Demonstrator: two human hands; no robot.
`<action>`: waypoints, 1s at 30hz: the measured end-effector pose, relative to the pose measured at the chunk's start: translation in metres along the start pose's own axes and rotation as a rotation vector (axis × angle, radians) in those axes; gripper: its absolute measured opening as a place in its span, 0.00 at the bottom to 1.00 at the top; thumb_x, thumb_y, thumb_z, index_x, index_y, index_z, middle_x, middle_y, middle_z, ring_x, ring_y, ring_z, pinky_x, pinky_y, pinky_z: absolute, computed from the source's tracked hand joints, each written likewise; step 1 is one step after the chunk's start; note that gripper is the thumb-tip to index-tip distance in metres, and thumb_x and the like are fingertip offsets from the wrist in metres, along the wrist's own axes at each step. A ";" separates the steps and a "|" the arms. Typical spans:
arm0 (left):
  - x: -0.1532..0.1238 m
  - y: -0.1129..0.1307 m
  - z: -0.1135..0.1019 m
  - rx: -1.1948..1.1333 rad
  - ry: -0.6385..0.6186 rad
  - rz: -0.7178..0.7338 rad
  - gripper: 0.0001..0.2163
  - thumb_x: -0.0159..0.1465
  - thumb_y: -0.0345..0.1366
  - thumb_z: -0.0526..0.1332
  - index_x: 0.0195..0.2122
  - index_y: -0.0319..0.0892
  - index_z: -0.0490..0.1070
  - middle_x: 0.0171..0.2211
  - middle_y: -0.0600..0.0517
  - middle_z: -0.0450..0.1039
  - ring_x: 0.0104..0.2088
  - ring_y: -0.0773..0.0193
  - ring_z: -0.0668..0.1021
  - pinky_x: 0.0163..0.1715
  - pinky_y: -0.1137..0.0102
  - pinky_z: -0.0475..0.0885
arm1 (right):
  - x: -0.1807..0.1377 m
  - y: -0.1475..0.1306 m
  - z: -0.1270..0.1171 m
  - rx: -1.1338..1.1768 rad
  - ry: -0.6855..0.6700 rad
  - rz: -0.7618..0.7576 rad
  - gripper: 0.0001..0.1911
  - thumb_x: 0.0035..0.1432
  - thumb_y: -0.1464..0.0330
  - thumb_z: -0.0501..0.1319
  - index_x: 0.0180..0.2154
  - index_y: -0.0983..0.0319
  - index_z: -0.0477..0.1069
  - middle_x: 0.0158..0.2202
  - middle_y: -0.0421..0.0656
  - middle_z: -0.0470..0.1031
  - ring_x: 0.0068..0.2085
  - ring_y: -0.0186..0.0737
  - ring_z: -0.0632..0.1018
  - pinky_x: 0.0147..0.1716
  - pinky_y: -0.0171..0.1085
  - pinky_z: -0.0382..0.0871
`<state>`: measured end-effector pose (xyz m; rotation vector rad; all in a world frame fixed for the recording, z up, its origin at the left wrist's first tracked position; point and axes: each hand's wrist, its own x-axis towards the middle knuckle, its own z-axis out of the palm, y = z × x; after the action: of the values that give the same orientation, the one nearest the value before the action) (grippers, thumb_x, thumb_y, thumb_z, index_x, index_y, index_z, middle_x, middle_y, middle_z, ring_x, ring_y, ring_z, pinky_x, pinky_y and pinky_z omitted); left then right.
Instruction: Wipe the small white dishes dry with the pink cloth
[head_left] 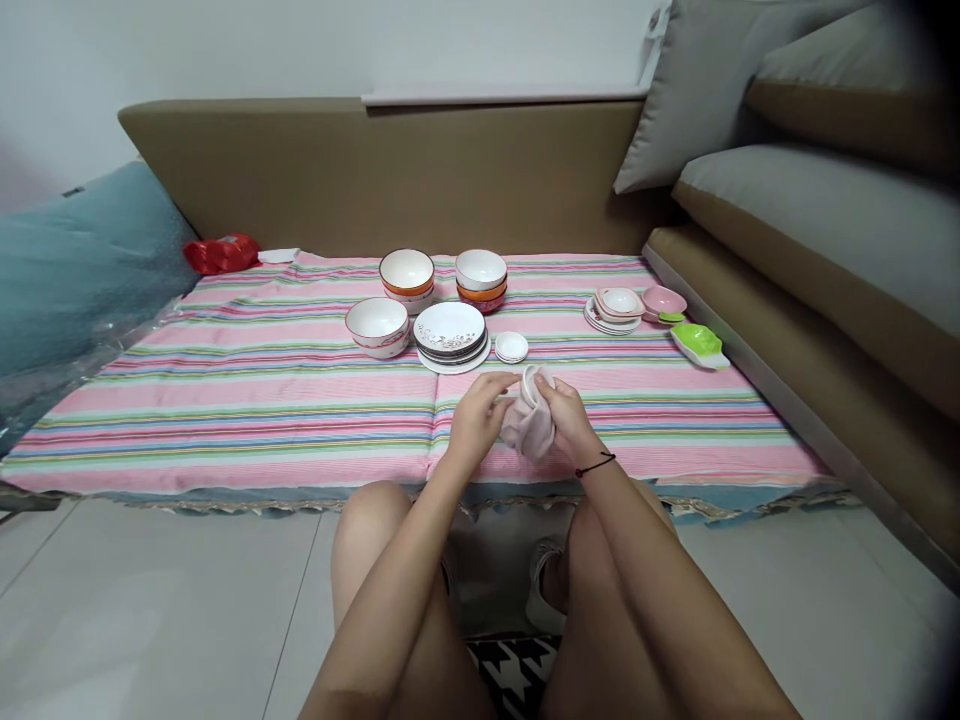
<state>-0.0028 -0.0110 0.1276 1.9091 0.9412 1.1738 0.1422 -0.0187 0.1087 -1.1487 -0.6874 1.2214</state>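
Observation:
Both hands meet over the near edge of a pink striped cloth (247,400). My right hand (571,418) is closed around a pale pink cloth (529,428) bunched over a small white dish (534,384), of which only the rim shows. My left hand (477,418) grips the same bundle from the left, fingers curled. Just beyond the hands stand a stack of plates (450,336) and a small stack of white saucers (511,347).
Behind the plates are three bowl stacks (377,327) (406,275) (481,277). At the right lie square dishes (616,308), a pink bowl (664,302) and a green dish (699,344). A red bag (221,253) sits far left. Sofa cushions (817,230) rise on the right.

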 end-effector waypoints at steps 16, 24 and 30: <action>-0.004 -0.002 -0.017 0.106 -0.170 0.114 0.05 0.60 0.36 0.59 0.34 0.44 0.72 0.46 0.45 0.71 0.47 0.58 0.73 0.47 0.66 0.66 | -0.009 -0.012 0.002 -0.148 -0.073 0.077 0.23 0.46 0.48 0.61 0.25 0.62 0.64 0.19 0.36 0.67 0.21 0.33 0.67 0.22 0.34 0.61; -0.004 -0.002 -0.019 -0.011 0.137 -0.195 0.07 0.57 0.41 0.61 0.31 0.43 0.72 0.30 0.52 0.73 0.35 0.62 0.72 0.38 0.71 0.64 | -0.008 -0.012 0.004 0.033 -0.071 -0.053 0.25 0.49 0.49 0.61 0.37 0.63 0.70 0.37 0.46 0.76 0.40 0.43 0.76 0.38 0.38 0.69; 0.003 -0.011 -0.015 -0.392 0.240 -0.330 0.10 0.55 0.41 0.62 0.34 0.40 0.70 0.29 0.53 0.70 0.30 0.66 0.71 0.33 0.72 0.66 | -0.006 -0.016 0.004 0.101 -0.016 -0.091 0.24 0.51 0.48 0.58 0.39 0.62 0.70 0.41 0.46 0.76 0.48 0.46 0.75 0.44 0.40 0.70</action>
<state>-0.0180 -0.0007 0.1249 1.2701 1.0177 1.2910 0.1424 -0.0217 0.1259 -1.0143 -0.6749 1.1761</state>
